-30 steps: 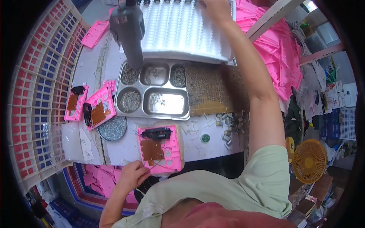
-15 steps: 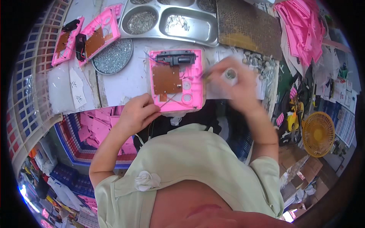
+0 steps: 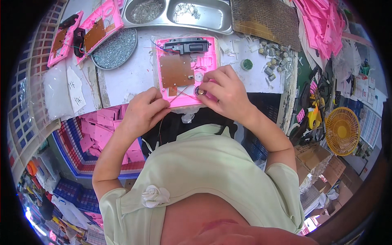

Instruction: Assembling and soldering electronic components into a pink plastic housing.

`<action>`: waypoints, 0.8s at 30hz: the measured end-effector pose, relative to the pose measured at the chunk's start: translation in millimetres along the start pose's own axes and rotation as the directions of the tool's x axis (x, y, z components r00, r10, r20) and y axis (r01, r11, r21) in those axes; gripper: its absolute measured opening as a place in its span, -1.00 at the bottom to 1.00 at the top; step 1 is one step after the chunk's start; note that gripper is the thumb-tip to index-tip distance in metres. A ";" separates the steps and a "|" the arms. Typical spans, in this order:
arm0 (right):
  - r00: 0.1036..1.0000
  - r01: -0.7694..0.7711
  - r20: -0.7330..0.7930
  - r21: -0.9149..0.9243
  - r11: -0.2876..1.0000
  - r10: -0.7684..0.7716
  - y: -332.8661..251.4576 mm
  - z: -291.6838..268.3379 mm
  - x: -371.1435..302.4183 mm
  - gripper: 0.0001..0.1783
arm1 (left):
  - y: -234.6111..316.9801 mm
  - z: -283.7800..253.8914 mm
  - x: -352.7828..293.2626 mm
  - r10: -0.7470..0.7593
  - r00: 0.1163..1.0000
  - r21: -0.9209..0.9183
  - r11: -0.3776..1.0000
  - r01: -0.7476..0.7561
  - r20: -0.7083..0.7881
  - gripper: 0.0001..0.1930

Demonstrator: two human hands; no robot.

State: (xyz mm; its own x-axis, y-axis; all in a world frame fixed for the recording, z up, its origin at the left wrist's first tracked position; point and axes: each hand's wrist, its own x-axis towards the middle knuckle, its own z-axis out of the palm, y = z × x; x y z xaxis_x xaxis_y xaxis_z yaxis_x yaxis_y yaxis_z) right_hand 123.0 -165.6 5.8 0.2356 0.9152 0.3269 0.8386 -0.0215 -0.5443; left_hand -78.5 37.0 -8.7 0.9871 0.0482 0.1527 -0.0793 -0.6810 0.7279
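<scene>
A pink plastic casing (image 3: 215, 59) lies on the worktable before me. Fitted in it are a brown circuit board (image 3: 175, 69) and a black module (image 3: 190, 47) along its far edge, with thin red and dark wires crossing the near part. My left hand (image 3: 145, 109) grips the casing's near left corner, fingers closed together; loose wires hang below the fingertips. Between the fingers of my right hand (image 3: 226, 94) is a small round metal part (image 3: 199, 91), held at the casing's near right corner. Whether it touches the casing, I cannot tell.
Several small metal cylinders (image 3: 271, 63) lie to the right, with a round green-topped item (image 3: 246, 64) closer in. Beyond are a steel compartment tray (image 3: 222, 18) and a dish of small metal pieces (image 3: 116, 49). More pink casings (image 3: 96, 36) stand at far left.
My right hand has come left from beside the green-topped item to the casing's near right corner, bringing the small round metal part. My left hand stays at the near left corner.
</scene>
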 end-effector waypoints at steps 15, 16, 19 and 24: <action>0.945 -0.327 -0.114 -0.349 0.878 0.306 77.0 -40.4 21.5 -0.82 | 1.7 -71.3 92.7 0.014 0.985 -0.108 0.994 0.005 0.173 -0.85; 0.948 -0.314 -0.139 -0.292 0.903 0.285 80.2 -42.8 17.9 -0.81 | -7.0 -74.3 122.7 0.066 0.994 -0.019 0.998 -0.064 0.088 -0.87; 0.895 -0.430 -0.155 -0.040 0.902 0.419 63.9 -58.8 17.6 -0.80 | -48.3 -70.3 189.5 0.139 0.990 0.462 0.878 -0.123 -0.001 -0.88; 0.857 -0.475 -0.207 0.038 0.879 0.472 60.8 -78.4 -5.8 -0.80 | -73.7 -49.7 239.9 0.068 0.978 0.571 0.803 -0.170 0.195 -0.88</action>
State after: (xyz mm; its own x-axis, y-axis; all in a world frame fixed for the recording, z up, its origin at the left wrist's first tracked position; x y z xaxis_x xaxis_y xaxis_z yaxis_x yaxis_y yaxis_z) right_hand 211.1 -203.8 31.4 0.6991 0.6911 0.1834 0.6069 -0.4378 -0.6633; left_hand 157.3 135.1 7.5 0.9875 -0.1417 0.0688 -0.1518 -0.9724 0.1770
